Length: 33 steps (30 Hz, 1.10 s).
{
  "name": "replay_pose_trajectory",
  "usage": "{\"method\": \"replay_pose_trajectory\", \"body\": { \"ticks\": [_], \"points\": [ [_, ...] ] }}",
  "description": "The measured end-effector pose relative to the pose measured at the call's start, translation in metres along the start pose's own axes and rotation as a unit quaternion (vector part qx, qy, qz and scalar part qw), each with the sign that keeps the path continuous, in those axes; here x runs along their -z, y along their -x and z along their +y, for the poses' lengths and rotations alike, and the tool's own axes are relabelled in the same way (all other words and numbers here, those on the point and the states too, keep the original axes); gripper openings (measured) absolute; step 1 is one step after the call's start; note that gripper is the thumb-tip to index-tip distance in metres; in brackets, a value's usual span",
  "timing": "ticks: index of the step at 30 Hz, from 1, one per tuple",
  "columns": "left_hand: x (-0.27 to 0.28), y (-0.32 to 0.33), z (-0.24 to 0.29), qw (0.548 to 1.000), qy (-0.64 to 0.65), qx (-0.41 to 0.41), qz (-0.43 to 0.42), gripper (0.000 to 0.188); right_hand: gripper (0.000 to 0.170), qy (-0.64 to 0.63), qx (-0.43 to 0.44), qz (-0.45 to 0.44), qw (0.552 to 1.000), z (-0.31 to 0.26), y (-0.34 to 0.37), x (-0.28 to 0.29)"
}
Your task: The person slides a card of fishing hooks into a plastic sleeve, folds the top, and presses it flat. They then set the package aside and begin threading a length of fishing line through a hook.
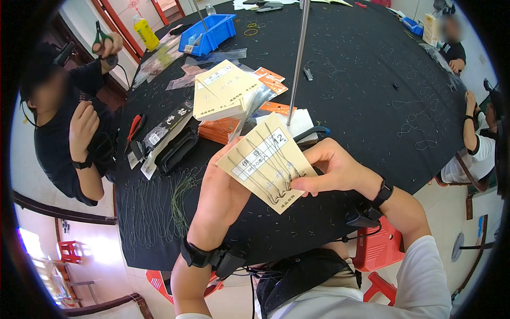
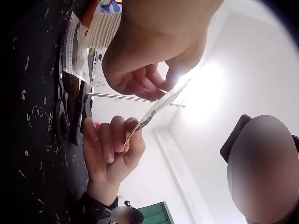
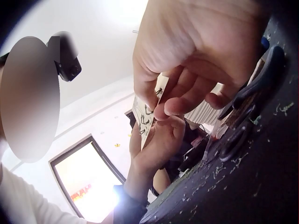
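A pale yellow card [image 1: 249, 169] with printed characters and "12" is held up tilted over the near part of the table. Several fishing hooks [image 1: 278, 198] with thin dark lines lie fixed across its face, their bends along the lower right edge. My left hand [image 1: 222, 183] grips the card from its left side, fingers mostly hidden behind it. My right hand [image 1: 340, 169] pinches the right edge, its thumb on the front by the hooks. In the right wrist view, the right thumb and fingertips close on the card [image 3: 139, 109] beside the dark hooks.
Behind the card lie a stack of similar cards [image 1: 212, 109], orange packets [image 1: 215, 131] and a blue bin [image 1: 208, 34]. Red-handled pliers [image 1: 136, 127] and green line [image 1: 180, 196] lie left. A metal rod [image 1: 298, 58] rises mid-table. Other people sit around.
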State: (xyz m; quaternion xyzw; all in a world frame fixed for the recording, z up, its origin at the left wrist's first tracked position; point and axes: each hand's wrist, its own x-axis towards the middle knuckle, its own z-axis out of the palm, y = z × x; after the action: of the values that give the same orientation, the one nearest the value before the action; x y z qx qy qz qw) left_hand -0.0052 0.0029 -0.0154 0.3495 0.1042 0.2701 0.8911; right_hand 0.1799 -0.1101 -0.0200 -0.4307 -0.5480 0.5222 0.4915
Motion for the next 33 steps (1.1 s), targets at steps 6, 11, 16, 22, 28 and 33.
{"method": "replay_pose_trajectory", "body": {
  "ticks": [6, 11, 16, 22, 28, 33],
  "points": [
    [0.0026, 0.0001, -0.0013, 0.998, -0.025, -0.023, -0.053, 0.03, 0.026, -0.007, -0.001, -0.008, 1.0, -0.0003, 0.0003, 0.0015],
    [0.0025, 0.0003, -0.0016, 0.999, -0.015, -0.019, -0.031, 0.029, 0.026, -0.01, -0.016, 0.005, 1.0, -0.0011, 0.0008, 0.0005],
    [0.006, 0.0007, -0.0028, 0.999, 0.003, -0.015, -0.04, 0.028, 0.026, -0.013, -0.001, 0.001, 1.0, -0.0003, 0.001, -0.0003],
    [0.0026, 0.0003, -0.0031, 0.997, -0.037, -0.036, -0.051, 0.038, 0.025, -0.005, 0.003, -0.006, 1.0, -0.0005, 0.001, 0.0002],
    [0.0052, 0.0008, -0.0029, 0.997, -0.051, -0.022, -0.044, 0.043, 0.025, 0.002, -0.003, -0.004, 1.0, -0.0012, 0.0009, -0.0008],
    [0.0053, 0.0009, -0.003, 0.997, -0.043, -0.034, -0.062, 0.039, 0.024, 0.005, 0.0, -0.003, 1.0, 0.0003, 0.0011, -0.0005]
  ]
}}
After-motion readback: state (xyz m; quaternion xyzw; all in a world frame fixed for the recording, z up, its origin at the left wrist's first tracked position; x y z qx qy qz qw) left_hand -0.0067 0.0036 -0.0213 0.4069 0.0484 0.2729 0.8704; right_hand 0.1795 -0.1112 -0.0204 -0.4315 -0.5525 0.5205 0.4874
